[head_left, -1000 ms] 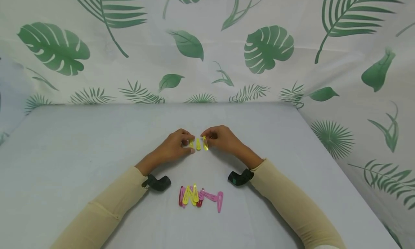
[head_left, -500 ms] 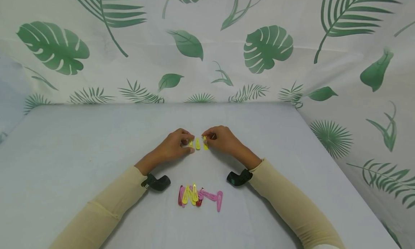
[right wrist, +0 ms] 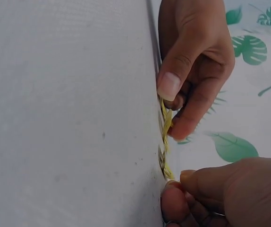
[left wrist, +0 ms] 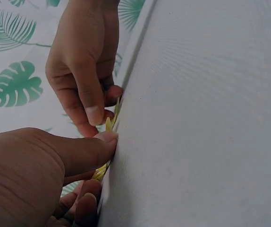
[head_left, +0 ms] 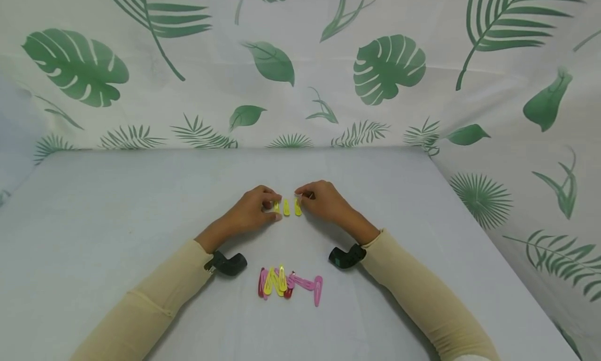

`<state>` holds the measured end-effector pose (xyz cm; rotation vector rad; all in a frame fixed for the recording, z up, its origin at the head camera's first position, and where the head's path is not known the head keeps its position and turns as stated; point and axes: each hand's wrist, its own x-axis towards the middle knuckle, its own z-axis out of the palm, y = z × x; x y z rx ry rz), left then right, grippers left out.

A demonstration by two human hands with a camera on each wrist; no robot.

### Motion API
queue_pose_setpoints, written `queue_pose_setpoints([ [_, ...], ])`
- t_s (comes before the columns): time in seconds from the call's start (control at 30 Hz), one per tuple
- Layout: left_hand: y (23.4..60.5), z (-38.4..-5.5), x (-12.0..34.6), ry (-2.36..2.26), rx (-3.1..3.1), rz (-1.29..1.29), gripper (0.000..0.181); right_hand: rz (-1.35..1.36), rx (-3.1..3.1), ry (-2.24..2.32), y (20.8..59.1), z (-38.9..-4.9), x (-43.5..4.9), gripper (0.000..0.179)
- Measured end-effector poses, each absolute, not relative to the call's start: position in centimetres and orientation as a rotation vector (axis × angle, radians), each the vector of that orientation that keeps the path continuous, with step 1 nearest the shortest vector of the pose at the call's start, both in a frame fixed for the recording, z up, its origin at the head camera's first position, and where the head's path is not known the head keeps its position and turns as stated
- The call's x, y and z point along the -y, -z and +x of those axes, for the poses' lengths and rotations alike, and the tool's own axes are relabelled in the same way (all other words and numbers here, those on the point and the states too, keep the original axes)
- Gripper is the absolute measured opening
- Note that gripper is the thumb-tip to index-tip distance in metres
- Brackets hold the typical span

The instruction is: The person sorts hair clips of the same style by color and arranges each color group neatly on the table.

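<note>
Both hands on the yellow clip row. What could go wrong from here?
1. The left hand and right hand flank the middle yellow clip closely; a slip might nudge it.
2. The right yellow clip may skew on release, with fingers at its far end.
3. Clips overlap in the mixed pile; lifting one could drag others.

Right hand [head_left: 323, 200]: fingertips shifted slightly rightward, away from the middle yellow teardrop-shaped snap hair clip [head_left: 286, 208]. Rightmost yellow teardrop-shaped snap hair clip [head_left: 298, 208] straightened: slanted a second ago, upper end nearer the middle one; now roughly parallel to it.
</note>
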<state>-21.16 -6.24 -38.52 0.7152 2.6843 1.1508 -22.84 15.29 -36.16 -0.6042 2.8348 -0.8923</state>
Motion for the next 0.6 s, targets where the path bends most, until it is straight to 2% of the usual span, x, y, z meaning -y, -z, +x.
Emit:
queue_pose_setpoints([
  [0.33,38.4,-21.2,6.3,-1.135,-2.678,0.720,0.047,-0.547,-2.784,1.103,36.1,-22.6,-15.6,0.024],
  [0.6,38.6,-21.4,6.4,-1.144,-2.682,0.769,0.046,-0.548,-2.756,1.275,35.5,-21.2,-15.9,0.020],
])
